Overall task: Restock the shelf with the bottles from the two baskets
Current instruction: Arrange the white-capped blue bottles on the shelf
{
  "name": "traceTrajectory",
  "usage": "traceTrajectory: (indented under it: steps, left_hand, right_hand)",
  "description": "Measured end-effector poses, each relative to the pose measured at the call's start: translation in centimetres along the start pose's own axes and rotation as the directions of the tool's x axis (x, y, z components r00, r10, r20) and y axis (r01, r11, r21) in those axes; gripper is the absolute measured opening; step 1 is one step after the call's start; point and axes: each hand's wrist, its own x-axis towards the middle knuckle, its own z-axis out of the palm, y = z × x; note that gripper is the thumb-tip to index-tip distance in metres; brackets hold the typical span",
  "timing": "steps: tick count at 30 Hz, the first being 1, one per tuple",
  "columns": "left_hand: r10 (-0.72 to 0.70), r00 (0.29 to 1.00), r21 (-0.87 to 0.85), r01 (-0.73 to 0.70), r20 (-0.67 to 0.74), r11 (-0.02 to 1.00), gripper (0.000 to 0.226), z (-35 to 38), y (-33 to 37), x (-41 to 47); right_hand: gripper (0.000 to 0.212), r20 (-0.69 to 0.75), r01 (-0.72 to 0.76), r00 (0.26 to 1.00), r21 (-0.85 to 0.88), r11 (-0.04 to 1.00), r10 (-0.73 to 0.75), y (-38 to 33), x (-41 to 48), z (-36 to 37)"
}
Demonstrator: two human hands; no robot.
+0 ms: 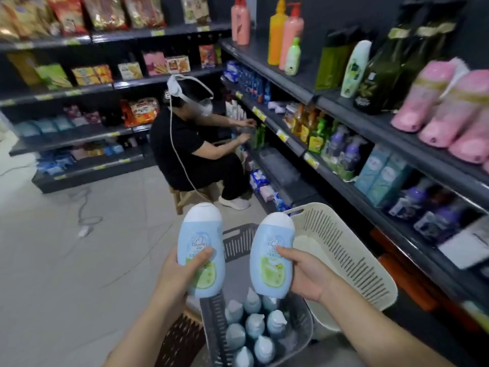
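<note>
My left hand (182, 274) grips a light blue bottle with a white cap (201, 239), held upright above the baskets. My right hand (307, 274) grips a second, matching blue bottle (272, 250) beside it. Below them a grey slatted basket (211, 321) holds several more blue bottles (254, 327). A cream slatted basket (344, 250) stands to its right, tilted, with nothing visible inside. The dark shelf unit (370, 123) runs along the right, stocked with bottles and boxes.
A person in black sits on a wooden stool (185, 197) farther down the aisle, reaching into the right-hand shelves. A white cable (84, 207) lies on the tiled floor at left. Snack shelves (79, 88) line the back wall. A brown woven stool (180, 340) stands under the grey basket.
</note>
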Motion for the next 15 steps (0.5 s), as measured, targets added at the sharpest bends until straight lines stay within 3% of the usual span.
traceTrajectory:
  steps: [2,4,5,7,12,15]
  left_hand:
    - [0.003,0.993,0.023,-0.006,0.118,1.0,0.058,1.0,0.3,-0.9]
    - [0.025,0.979,0.037,-0.033,0.202,0.999,0.07,2.6,0.7,-1.9]
    - [0.033,0.971,0.049,-0.046,0.235,0.998,0.078,3.7,0.7,-2.5]
    - [0.048,0.948,0.058,-0.07,0.314,0.996,0.071,6.1,0.4,-3.8]
    - [0.054,0.846,0.092,-0.121,0.53,0.988,0.026,14.3,-0.3,-8.5]
    - [0.04,0.752,0.109,-0.148,0.658,0.983,0.036,19.6,-0.6,-12.4]
  right_hand:
    - [0.057,-0.101,0.082,0.992,0.05,0.995,-0.077,1.6,-3.4,-0.1]
    - [0.04,-0.206,0.178,0.966,0.098,0.979,-0.155,3.2,-6.9,-0.2]
    - [0.036,-0.252,0.233,0.948,0.125,0.964,-0.196,3.9,-8.7,-0.4]
    - [0.037,-0.335,0.352,0.898,0.151,0.924,-0.287,5.2,-12.5,-1.1]
    - [0.055,-0.516,0.596,0.713,0.089,0.798,-0.475,7.9,-23.9,-4.8]
    - [0.047,-0.611,0.676,0.572,-0.025,0.736,-0.547,9.5,-31.4,-6.7]
